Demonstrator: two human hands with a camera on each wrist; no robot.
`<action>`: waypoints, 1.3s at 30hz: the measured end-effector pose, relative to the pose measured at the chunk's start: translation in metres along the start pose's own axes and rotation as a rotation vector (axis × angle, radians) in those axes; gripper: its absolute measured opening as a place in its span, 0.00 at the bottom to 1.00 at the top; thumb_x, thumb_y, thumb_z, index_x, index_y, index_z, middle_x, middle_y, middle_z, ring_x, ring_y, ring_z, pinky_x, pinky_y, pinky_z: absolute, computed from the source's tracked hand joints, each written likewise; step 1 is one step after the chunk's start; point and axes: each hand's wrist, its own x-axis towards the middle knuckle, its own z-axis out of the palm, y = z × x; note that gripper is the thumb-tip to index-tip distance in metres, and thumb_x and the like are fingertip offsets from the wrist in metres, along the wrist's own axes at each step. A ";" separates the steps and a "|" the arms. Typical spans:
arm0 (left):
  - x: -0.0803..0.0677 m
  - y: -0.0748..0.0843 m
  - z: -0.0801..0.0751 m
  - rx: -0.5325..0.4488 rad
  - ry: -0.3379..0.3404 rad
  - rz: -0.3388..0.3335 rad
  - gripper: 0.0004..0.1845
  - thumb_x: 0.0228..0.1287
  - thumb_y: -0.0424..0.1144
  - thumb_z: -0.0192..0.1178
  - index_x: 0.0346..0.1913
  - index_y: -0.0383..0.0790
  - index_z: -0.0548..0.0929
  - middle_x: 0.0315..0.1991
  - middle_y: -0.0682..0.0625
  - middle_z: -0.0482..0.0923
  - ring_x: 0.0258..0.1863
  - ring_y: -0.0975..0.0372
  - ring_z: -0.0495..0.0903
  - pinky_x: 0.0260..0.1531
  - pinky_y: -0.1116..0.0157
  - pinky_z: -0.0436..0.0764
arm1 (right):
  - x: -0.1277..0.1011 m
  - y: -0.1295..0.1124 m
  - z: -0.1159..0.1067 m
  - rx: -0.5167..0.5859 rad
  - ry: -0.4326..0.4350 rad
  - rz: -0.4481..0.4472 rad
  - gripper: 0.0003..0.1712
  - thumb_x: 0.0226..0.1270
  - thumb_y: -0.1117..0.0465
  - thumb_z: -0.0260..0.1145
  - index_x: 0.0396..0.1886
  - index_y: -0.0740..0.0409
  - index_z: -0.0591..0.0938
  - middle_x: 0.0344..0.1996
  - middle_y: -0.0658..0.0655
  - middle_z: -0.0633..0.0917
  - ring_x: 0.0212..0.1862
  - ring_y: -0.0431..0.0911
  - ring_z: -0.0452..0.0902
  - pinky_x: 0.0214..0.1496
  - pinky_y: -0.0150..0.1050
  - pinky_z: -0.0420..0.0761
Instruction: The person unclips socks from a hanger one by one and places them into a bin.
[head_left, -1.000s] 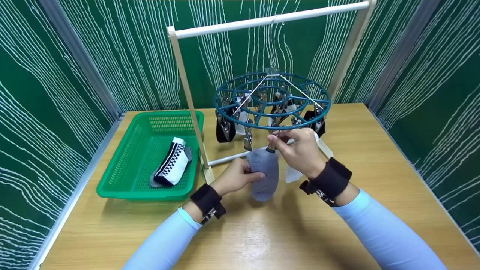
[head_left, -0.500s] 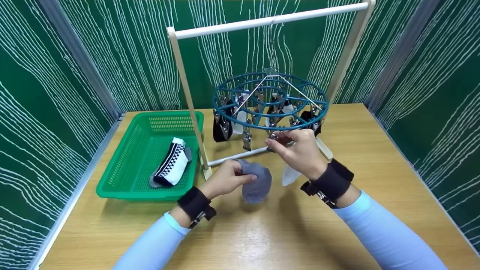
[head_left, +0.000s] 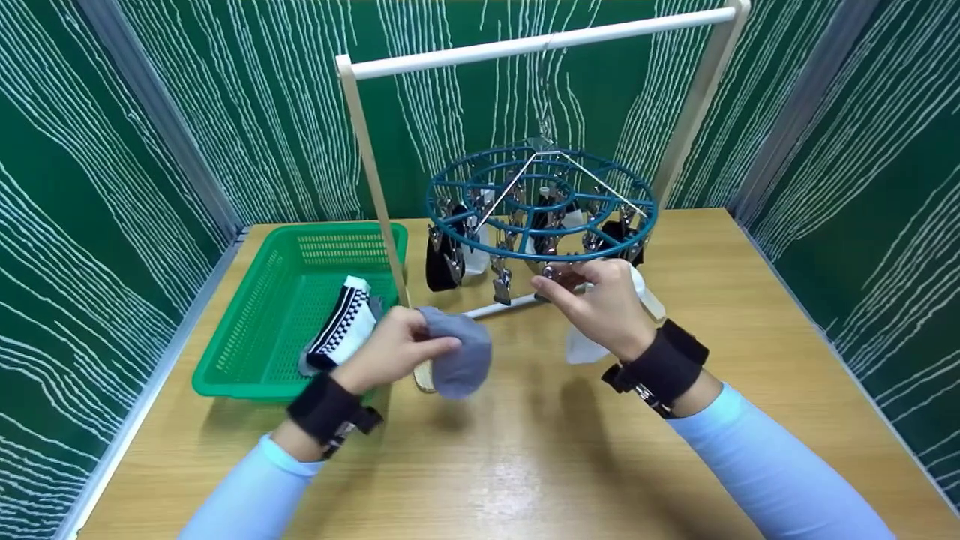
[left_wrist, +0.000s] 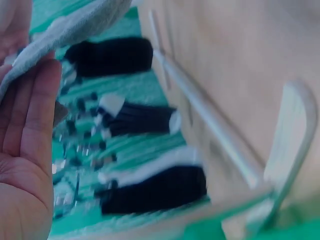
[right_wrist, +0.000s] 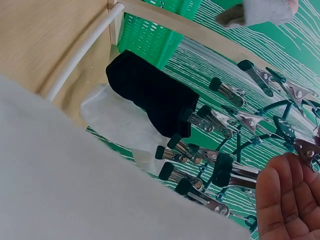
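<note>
My left hand (head_left: 390, 349) pinches a grey sock (head_left: 463, 360) between thumb and fingers, just right of the green basket and clear of the clips. Overhead hangs a round teal drying hanger (head_left: 523, 256) with metal clips. At its front rim, my right hand (head_left: 606, 306) pinches a metal clip (right_wrist: 306, 149) with black-tipped jaws; no sock is in that clip. Beside it, an unused clip (head_left: 502, 286) dangles. Black socks (right_wrist: 150, 92) and white socks (right_wrist: 112, 117) hang from other clips. A white sock (head_left: 583, 346) hangs partly hidden behind my right hand.
The green basket (head_left: 289, 391) at left holds a black-and-white checkered sock (head_left: 349, 322) with grey fabric under it. A wooden stand with a white top rod (head_left: 480, 52) carries the hanger. The stand's left foot (head_left: 424, 377) lies near my left hand.
My left hand has drawn the grey sock down and left, away from the clip toward the basket. The right hand stays at its clip; the hanger has turned slightly.
</note>
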 end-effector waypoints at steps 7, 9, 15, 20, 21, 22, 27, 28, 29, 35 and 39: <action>-0.014 0.005 -0.052 0.096 0.075 -0.014 0.08 0.72 0.32 0.71 0.46 0.28 0.92 0.45 0.37 0.92 0.40 0.64 0.87 0.43 0.69 0.89 | 0.000 -0.001 -0.002 0.012 0.002 0.019 0.08 0.68 0.66 0.80 0.37 0.69 0.92 0.32 0.60 0.94 0.31 0.52 0.91 0.40 0.18 0.83; -0.017 0.006 -0.067 0.120 0.123 -0.028 0.07 0.72 0.32 0.71 0.44 0.29 0.92 0.41 0.41 0.92 0.35 0.67 0.85 0.39 0.71 0.87 | 0.000 -0.001 -0.002 0.010 -0.001 0.015 0.08 0.68 0.65 0.79 0.37 0.69 0.92 0.32 0.60 0.94 0.32 0.52 0.92 0.40 0.18 0.83; -0.021 0.003 -0.106 0.128 0.233 -0.084 0.17 0.71 0.31 0.72 0.23 0.33 0.81 0.18 0.58 0.70 0.18 0.71 0.64 0.20 0.74 0.65 | 0.000 -0.001 -0.003 0.011 -0.004 0.008 0.07 0.68 0.66 0.80 0.37 0.68 0.92 0.32 0.60 0.95 0.32 0.52 0.92 0.41 0.19 0.84; -0.020 -0.001 -0.129 0.149 0.257 -0.156 0.26 0.73 0.35 0.71 0.19 0.43 0.70 0.17 0.59 0.58 0.17 0.69 0.57 0.21 0.71 0.58 | 0.000 -0.002 -0.003 0.010 -0.005 0.011 0.06 0.68 0.67 0.79 0.38 0.68 0.92 0.32 0.59 0.95 0.31 0.50 0.90 0.39 0.20 0.83; -0.019 -0.002 -0.134 0.154 0.260 -0.171 0.26 0.74 0.36 0.71 0.18 0.43 0.70 0.17 0.60 0.58 0.17 0.69 0.58 0.21 0.72 0.62 | 0.000 -0.002 -0.003 0.009 -0.005 0.013 0.06 0.68 0.67 0.79 0.38 0.67 0.93 0.32 0.59 0.95 0.31 0.49 0.90 0.39 0.20 0.83; -0.018 -0.004 -0.138 0.162 0.259 -0.185 0.26 0.74 0.36 0.71 0.18 0.44 0.71 0.17 0.60 0.59 0.17 0.69 0.60 0.22 0.73 0.66 | 0.000 -0.002 -0.003 0.007 -0.006 0.013 0.06 0.68 0.67 0.79 0.38 0.67 0.93 0.32 0.59 0.95 0.31 0.49 0.90 0.39 0.20 0.83; -0.011 -0.017 -0.153 0.183 0.271 -0.260 0.26 0.74 0.35 0.70 0.18 0.46 0.71 0.17 0.61 0.67 0.20 0.71 0.71 0.31 0.73 0.84 | 0.000 -0.002 -0.004 -0.003 -0.002 0.014 0.06 0.68 0.67 0.79 0.39 0.67 0.93 0.32 0.59 0.95 0.30 0.48 0.90 0.38 0.22 0.83; -0.009 -0.020 -0.156 0.185 0.274 -0.274 0.25 0.74 0.34 0.70 0.18 0.46 0.71 0.17 0.61 0.69 0.21 0.71 0.72 0.31 0.73 0.85 | 0.000 -0.002 -0.004 -0.006 0.002 0.013 0.06 0.67 0.67 0.79 0.39 0.67 0.93 0.32 0.58 0.94 0.30 0.47 0.89 0.38 0.22 0.83; -0.008 -0.022 -0.157 0.188 0.280 -0.290 0.24 0.74 0.34 0.69 0.19 0.46 0.71 0.19 0.61 0.70 0.22 0.70 0.73 0.30 0.73 0.84 | 0.000 -0.002 -0.004 -0.008 0.004 0.013 0.06 0.67 0.67 0.80 0.39 0.67 0.93 0.31 0.58 0.94 0.30 0.47 0.89 0.38 0.22 0.83; 0.000 -0.045 -0.158 0.210 0.232 -0.394 0.18 0.77 0.35 0.67 0.27 0.44 0.74 0.24 0.59 0.74 0.26 0.68 0.76 0.30 0.73 0.81 | -0.001 -0.001 -0.005 -0.005 0.000 0.023 0.06 0.67 0.66 0.80 0.38 0.66 0.93 0.32 0.58 0.94 0.30 0.48 0.90 0.38 0.22 0.84; 0.005 -0.061 -0.156 0.206 0.137 -0.434 0.10 0.78 0.35 0.65 0.36 0.39 0.76 0.25 0.58 0.72 0.24 0.68 0.73 0.27 0.71 0.77 | -0.001 -0.002 -0.005 0.003 -0.015 0.038 0.06 0.67 0.65 0.80 0.38 0.66 0.93 0.33 0.59 0.95 0.31 0.50 0.91 0.39 0.20 0.83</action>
